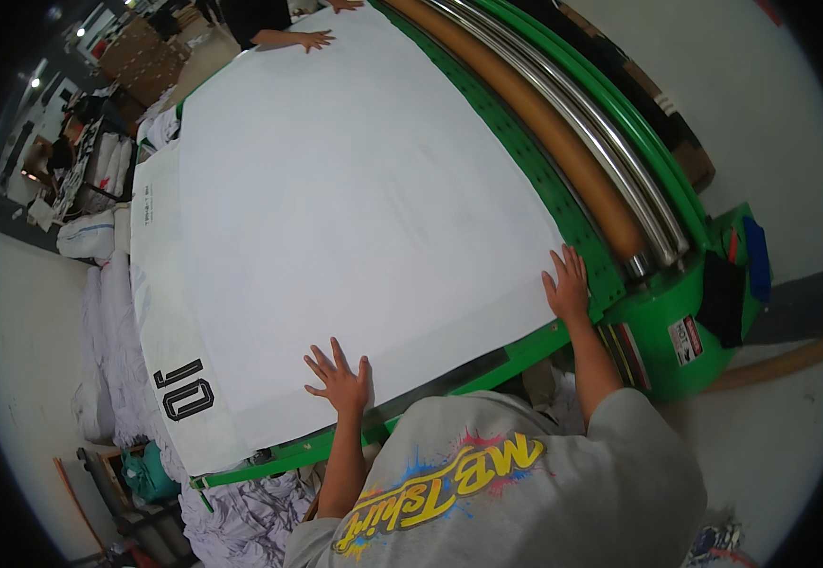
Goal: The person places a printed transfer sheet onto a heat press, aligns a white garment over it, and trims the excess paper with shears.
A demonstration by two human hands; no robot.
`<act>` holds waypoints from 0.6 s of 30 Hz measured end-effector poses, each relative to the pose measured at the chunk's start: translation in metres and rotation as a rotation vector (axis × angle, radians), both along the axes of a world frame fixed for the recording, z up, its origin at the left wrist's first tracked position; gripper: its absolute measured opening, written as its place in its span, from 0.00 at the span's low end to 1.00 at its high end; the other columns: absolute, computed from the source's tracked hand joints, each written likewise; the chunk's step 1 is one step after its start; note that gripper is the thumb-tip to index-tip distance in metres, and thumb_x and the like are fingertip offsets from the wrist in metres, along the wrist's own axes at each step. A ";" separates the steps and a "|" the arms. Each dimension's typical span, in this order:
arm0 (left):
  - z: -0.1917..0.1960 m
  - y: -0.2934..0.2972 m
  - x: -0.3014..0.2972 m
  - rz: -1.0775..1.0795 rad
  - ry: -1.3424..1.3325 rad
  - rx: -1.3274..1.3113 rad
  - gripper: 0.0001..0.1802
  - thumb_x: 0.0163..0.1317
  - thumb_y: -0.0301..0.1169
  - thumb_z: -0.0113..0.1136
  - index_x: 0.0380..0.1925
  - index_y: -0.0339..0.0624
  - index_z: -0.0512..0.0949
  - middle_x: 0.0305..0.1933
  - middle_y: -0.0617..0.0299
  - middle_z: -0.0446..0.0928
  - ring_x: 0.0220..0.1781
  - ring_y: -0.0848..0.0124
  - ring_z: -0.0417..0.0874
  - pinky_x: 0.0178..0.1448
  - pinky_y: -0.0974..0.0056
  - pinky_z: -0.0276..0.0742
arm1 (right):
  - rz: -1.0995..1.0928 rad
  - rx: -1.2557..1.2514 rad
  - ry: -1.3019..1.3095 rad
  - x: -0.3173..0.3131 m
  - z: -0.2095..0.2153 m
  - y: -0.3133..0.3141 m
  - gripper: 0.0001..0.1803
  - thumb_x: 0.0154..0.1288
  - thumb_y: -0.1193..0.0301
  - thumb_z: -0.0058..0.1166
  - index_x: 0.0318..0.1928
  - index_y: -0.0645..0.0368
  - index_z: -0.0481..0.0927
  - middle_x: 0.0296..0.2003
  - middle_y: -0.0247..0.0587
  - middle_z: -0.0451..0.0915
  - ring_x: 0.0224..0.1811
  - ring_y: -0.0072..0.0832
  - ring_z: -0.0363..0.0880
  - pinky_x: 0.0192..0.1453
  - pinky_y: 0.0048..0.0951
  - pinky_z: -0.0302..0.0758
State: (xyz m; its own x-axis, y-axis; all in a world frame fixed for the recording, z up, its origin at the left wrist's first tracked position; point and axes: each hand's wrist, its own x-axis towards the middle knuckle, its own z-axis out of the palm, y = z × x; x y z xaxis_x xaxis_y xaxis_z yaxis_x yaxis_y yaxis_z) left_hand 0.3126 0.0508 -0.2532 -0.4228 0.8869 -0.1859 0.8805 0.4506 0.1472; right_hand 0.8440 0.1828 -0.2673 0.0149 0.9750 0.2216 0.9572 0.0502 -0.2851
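A wide white sheet [364, 199] lies spread over a green-framed machine table, with a second white printed sheet [161, 312] showing from beneath its left side. My left hand [339, 381] rests flat near the sheet's front edge, fingers spread. At the right front corner, my right hand [569, 284] lies with fingers extended over the sheet's edge, beside the green perforated strip [535, 185]. Neither hand grips anything. Across the table, a co-worker's hand [309, 40] presses flat on the far end of the sheet. Whether the sheet is cloth or paper I cannot tell.
Along the right run a brown roller [563, 133] and shiny metal rollers [610, 133], ending at a green housing [667, 327] with a warning label. Heaped white fabric [246, 516] sits under the table's front left corner. White rolls [118, 350] line the left; stacked cartons [142, 57] stand behind.
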 end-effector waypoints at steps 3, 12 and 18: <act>-0.002 0.001 0.000 0.004 -0.011 -0.011 0.52 0.75 0.70 0.56 0.92 0.71 0.52 0.98 0.51 0.32 0.97 0.45 0.26 0.78 0.05 0.30 | 0.006 -0.005 -0.008 -0.035 0.010 0.011 0.35 0.83 0.57 0.59 0.84 0.52 0.70 0.87 0.57 0.59 0.91 0.58 0.53 0.93 0.60 0.52; 0.011 0.004 0.002 0.023 -0.085 -0.047 0.50 0.75 0.71 0.56 0.91 0.74 0.54 0.98 0.52 0.35 0.97 0.45 0.28 0.79 0.06 0.34 | 0.062 -0.207 -0.115 -0.096 0.005 0.025 0.39 0.88 0.44 0.46 0.91 0.32 0.55 0.93 0.47 0.44 0.95 0.51 0.40 0.95 0.59 0.43; 0.017 0.009 0.016 0.013 -0.123 -0.056 0.48 0.75 0.71 0.56 0.90 0.76 0.57 0.97 0.50 0.40 0.97 0.44 0.32 0.80 0.09 0.39 | 0.072 -0.182 -0.089 -0.071 0.003 0.032 0.39 0.86 0.43 0.49 0.90 0.30 0.58 0.92 0.45 0.47 0.94 0.51 0.43 0.94 0.59 0.45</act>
